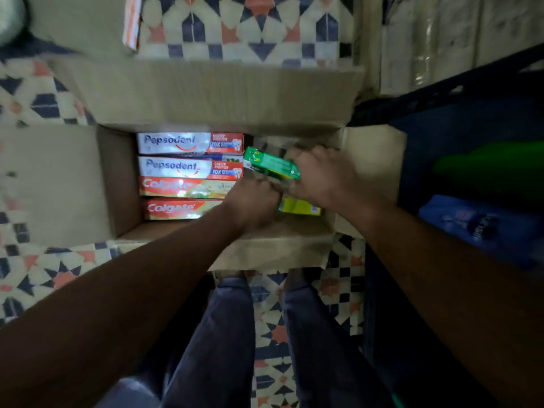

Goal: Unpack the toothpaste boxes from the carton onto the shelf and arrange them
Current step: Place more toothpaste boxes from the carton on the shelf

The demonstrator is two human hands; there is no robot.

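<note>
The person's two legs point(235, 334) in dark trousers are nearest to the camera, at the bottom, standing on a patterned tile floor point(44, 275). Over them two bare forearms reach forward into an open cardboard carton point(117, 178) that stands on the floor with its flaps spread outward.

The left hand point(254, 201) is inside the carton, near the middle, with the back of the hand up. Its fingers are bent downward and hidden, so I cannot tell if they hold something. The right hand point(323, 178) is just beside it, in the right part of the carton. Its fingers are curled around one end of a green toothpaste box point(272, 164), which is tilted and lies above the other contents, its free end pointing to the left.

In the left part of the carton four toothpaste boxes lie flat, side by side: an upper Pepsodent box point(188, 142), a second Pepsodent box point(188, 168), then a Colgate box point(182, 187) and a nearer Colgate box point(176, 208). The left hand covers the right ends of the two Colgate ones. A yellow box point(298, 207) shows under the right hand, near the carton's near wall.

On the right there is a dark blue shelf point(471, 119) with a blurred green bottle point(494, 169) and a blue pack point(477, 225) on it.
</note>
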